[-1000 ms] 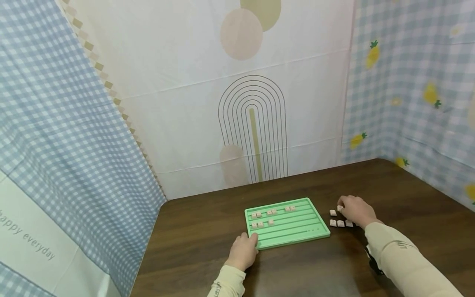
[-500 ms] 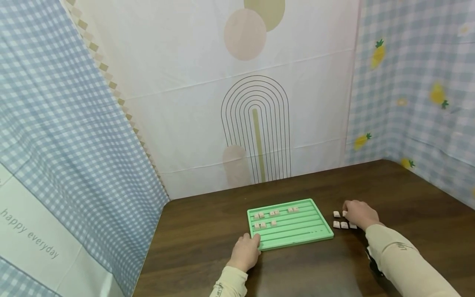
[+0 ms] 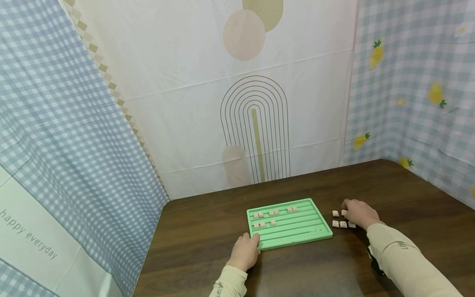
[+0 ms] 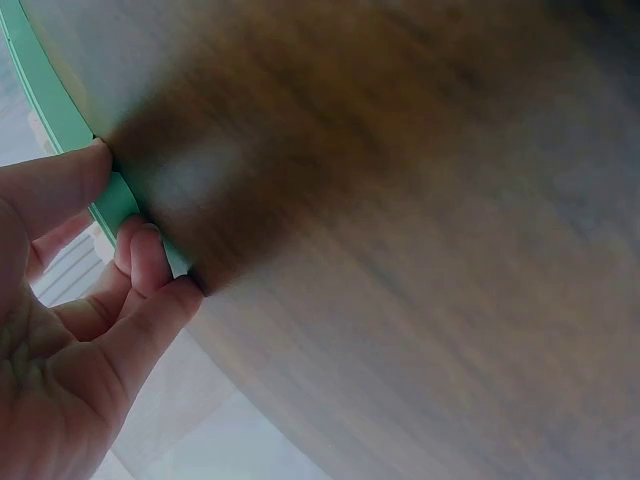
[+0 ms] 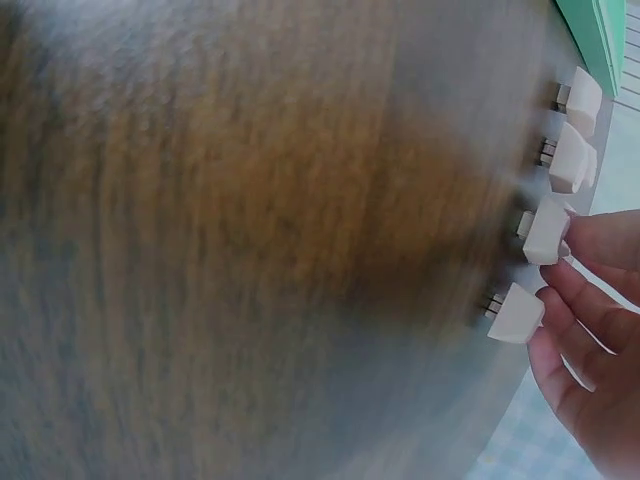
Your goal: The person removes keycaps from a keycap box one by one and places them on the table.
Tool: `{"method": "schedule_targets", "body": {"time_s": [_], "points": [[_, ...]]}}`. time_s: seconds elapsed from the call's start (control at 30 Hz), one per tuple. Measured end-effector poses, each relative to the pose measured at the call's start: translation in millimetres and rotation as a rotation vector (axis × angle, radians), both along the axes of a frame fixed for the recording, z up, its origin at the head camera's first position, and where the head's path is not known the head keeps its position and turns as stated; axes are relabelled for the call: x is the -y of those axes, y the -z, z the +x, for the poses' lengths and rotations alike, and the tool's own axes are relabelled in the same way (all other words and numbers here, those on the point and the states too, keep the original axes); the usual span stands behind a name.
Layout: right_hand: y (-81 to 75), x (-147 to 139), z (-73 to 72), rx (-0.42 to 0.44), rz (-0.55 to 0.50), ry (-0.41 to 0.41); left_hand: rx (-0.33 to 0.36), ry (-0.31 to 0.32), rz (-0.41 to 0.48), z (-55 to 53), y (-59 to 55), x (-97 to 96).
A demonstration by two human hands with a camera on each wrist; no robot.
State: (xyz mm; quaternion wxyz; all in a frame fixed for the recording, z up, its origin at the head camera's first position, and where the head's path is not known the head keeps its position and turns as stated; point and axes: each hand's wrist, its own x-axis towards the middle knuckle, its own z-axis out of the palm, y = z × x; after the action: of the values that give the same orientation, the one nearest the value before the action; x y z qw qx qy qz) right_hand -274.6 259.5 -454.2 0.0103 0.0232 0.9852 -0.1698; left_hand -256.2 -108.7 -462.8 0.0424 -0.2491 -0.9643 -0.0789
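As left grip is clamping: green rectangular tray
Right grip, tray's three o'clock: seemingly pinching square white keycap
Next: likely needing finger-room

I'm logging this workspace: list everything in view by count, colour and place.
table: one, dark brown, across the foreground
tray: one, green, on table
keycaps on tray: nine, off-white, in two rows
loose keycaps: at least five, off-white, right of tray
backdrop: one, mostly white, behind table
checked cloths: two, blue-white, left and right
sleeves: two, cream, entering from below
wrist item: one, black, below right cuff
left grip: one, bare, at tray's near left corner
right grip: one, bare, apparently pinching a loose keycap
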Motion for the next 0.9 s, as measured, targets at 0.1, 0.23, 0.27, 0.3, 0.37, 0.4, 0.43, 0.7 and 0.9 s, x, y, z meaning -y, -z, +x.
{"method": "schedule_targets", "body": {"time_s": [0.1,0.23,0.27,0.3,0.37,0.4,0.43,0.7,0.9], "points": [[-1.3,5,-0.1,-0.019,-0.012,-0.011,0.019,0.000,0.005,0.3,-0.6,0.8],[-4.3,18,-2.6,-0.071,-0.029,-0.041,0.043,-0.003,0.010,0.1,0.0,0.9],[-4.8,22,-3.7,-0.089,-0.030,-0.052,0.037,-0.004,0.007,0.0,0.4,0.7],[-5.7,27,-4.8,-0.106,-0.028,-0.062,0.037,-0.005,0.007,-0.3,1.0,0.3],[-8.0,37,-7.6,-0.129,-0.024,-0.082,0.025,-0.006,0.005,-0.7,2.1,-0.1],[-8.6,43,-9.2,-0.144,-0.018,-0.093,0.016,-0.004,0.003,-0.9,2.7,-0.3],[-9.0,49,-10.9,-0.154,-0.016,-0.103,0.008,-0.004,-0.001,-1.2,3.2,-0.1],[-9.4,102,-22.3,-0.173,-0.029,-0.190,0.032,-0.009,0.017,-2.3,2.5,0.6],[-3.2,141,-27.2,-0.153,-0.035,-0.251,0.042,-0.013,0.027,-0.7,0.7,-0.2]]}}
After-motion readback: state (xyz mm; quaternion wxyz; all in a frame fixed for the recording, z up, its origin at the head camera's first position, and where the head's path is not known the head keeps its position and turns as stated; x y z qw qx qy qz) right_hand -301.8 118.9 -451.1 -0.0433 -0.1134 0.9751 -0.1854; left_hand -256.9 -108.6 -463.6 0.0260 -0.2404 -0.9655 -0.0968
